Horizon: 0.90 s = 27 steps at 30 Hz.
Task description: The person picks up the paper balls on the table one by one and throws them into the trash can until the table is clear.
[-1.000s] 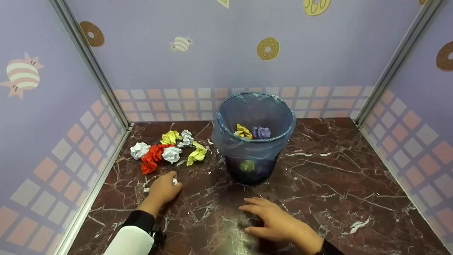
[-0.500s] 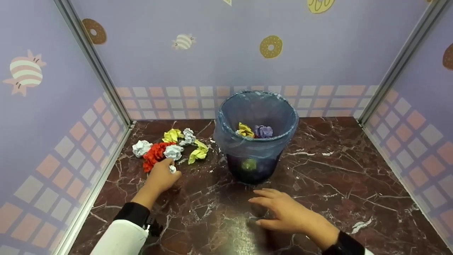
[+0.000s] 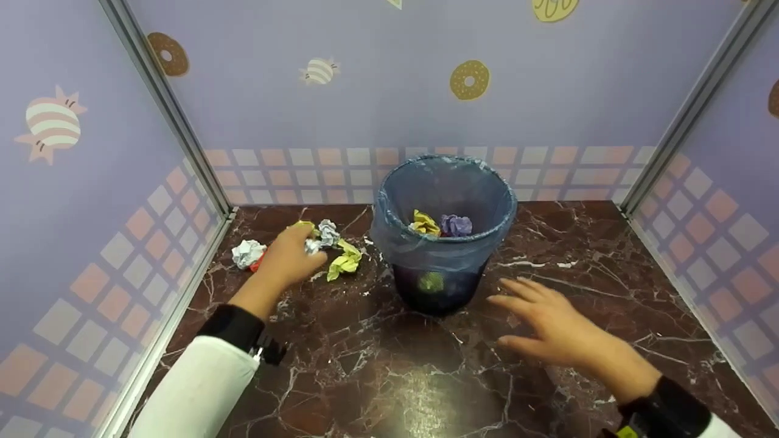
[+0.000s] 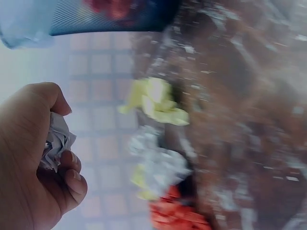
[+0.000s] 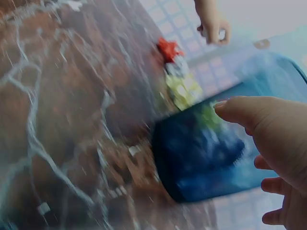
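Observation:
My left hand grips a crumpled white paper ball, fingers curled round it, raised over the paper pile at left. Beneath and around it lie a white paper ball, a grey-white paper ball and a yellow crumpled paper. Red crumpled paper is mostly hidden by this hand in the head view. My right hand holds nothing, fingers spread, in front and to the right of the lined wastebasket. Inside that are yellow paper and purple paper.
The wastebasket's bluish plastic liner folds over its rim. Dark red marbled tabletop extends beneath everything, with small white scraps on it. Printed panels enclose the back and both sides.
The left hand has risen forward with the white paper ball, from in front of the pile to over it. The right hand has moved right and forward, fingers still spread.

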Each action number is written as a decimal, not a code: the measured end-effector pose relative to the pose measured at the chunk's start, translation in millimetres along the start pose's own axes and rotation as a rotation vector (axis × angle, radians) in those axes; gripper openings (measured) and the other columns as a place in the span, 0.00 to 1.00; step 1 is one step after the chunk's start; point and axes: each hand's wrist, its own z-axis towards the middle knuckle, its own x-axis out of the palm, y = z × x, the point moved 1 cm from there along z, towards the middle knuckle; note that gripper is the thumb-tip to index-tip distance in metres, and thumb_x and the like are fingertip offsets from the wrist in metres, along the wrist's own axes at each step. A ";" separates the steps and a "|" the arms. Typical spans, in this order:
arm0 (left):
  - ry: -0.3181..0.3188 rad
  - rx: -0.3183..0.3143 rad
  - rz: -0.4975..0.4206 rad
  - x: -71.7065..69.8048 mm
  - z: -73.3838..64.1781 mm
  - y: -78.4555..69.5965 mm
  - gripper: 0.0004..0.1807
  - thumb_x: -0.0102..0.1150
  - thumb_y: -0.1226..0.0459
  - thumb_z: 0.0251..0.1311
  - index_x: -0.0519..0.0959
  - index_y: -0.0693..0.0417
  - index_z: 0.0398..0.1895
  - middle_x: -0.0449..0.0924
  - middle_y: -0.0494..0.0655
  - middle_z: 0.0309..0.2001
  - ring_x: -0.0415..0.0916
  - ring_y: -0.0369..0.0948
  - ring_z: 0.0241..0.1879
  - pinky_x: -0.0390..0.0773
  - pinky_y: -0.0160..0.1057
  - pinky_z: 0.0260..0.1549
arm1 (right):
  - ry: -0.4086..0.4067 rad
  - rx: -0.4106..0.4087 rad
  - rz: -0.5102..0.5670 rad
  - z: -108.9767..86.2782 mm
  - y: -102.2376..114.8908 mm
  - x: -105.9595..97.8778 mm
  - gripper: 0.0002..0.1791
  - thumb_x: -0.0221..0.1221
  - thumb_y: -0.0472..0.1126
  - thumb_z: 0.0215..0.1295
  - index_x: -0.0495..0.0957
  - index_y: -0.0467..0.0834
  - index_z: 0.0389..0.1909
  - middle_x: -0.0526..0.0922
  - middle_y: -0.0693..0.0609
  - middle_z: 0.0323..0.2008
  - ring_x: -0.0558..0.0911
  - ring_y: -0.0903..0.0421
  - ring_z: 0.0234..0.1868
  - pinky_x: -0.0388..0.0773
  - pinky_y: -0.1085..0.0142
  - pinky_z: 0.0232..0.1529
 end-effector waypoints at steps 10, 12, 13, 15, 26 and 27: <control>-0.010 0.101 0.044 -37.5 41.1 -89.1 0.12 0.61 0.56 0.55 0.73 0.47 0.39 0.76 0.45 0.38 0.75 0.46 0.37 0.77 0.43 0.33 | -0.068 0.170 0.014 -29.8 -52.1 -33.4 0.39 0.66 0.62 0.64 0.69 0.55 0.74 0.62 0.37 0.78 0.58 0.25 0.76 0.52 0.22 0.68; -0.019 0.113 0.051 -42.4 47.3 -104.5 0.12 0.61 0.55 0.56 0.74 0.47 0.40 0.76 0.45 0.39 0.75 0.46 0.37 0.77 0.44 0.33 | -0.084 0.203 0.028 -36.7 -61.5 -37.2 0.39 0.65 0.62 0.65 0.69 0.55 0.74 0.62 0.35 0.78 0.58 0.24 0.76 0.51 0.21 0.66; -0.025 0.117 0.048 -44.3 50.2 -111.8 0.12 0.61 0.55 0.56 0.73 0.47 0.40 0.76 0.45 0.39 0.75 0.46 0.37 0.78 0.44 0.34 | -0.087 0.219 0.035 -40.3 -66.2 -38.5 0.39 0.65 0.62 0.65 0.68 0.55 0.74 0.61 0.35 0.78 0.57 0.23 0.75 0.51 0.20 0.65; -0.031 0.128 0.040 -47.0 55.5 -125.7 0.13 0.61 0.54 0.56 0.73 0.47 0.40 0.75 0.44 0.40 0.75 0.45 0.38 0.78 0.43 0.35 | -0.100 0.247 0.042 -47.9 -75.4 -40.7 0.39 0.65 0.62 0.65 0.67 0.56 0.75 0.60 0.34 0.78 0.57 0.22 0.75 0.50 0.18 0.62; 0.042 0.196 0.101 -35.7 78.0 -198.4 0.20 0.64 0.51 0.57 0.74 0.46 0.50 0.76 0.43 0.48 0.74 0.43 0.44 0.78 0.44 0.42 | -0.247 0.305 0.153 -83.7 -113.1 -31.2 0.40 0.69 0.52 0.63 0.68 0.47 0.74 0.59 0.25 0.75 0.58 0.18 0.71 0.51 0.17 0.61; 0.051 0.206 0.117 -33.6 79.4 -204.9 0.20 0.64 0.51 0.57 0.74 0.46 0.50 0.76 0.43 0.49 0.74 0.43 0.45 0.78 0.45 0.42 | -0.251 0.311 0.173 -86.0 -114.6 -29.8 0.40 0.69 0.51 0.64 0.68 0.46 0.75 0.58 0.24 0.75 0.57 0.17 0.71 0.50 0.17 0.61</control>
